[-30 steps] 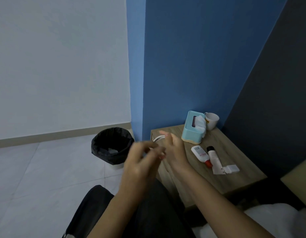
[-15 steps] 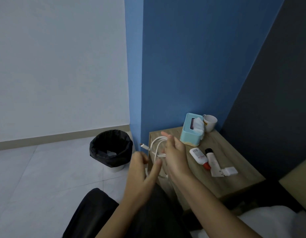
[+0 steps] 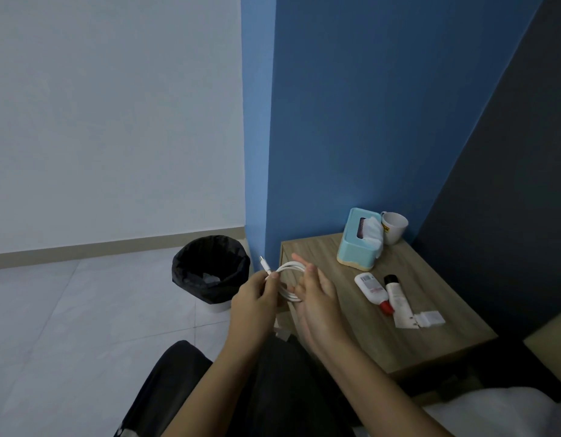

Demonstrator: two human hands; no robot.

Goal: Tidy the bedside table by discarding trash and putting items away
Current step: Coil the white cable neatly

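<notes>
While looped over the right hand's (image 3: 317,298) straight fingers at the bedside table's (image 3: 399,339) near corner, the white charging cable (image 3: 290,265) is pinched near its plug by the left hand (image 3: 254,305); presumably light and limp, it is best gripped across all loops.

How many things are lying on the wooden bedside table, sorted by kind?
Light blue plastic tissue box: 1
White handled mug: 1
Squeeze tubes: 2 (white red-capped tube, white black-capped tube)
Small white plastic block: 1
Total: 5
Held, not counted: white charging cable.
</notes>
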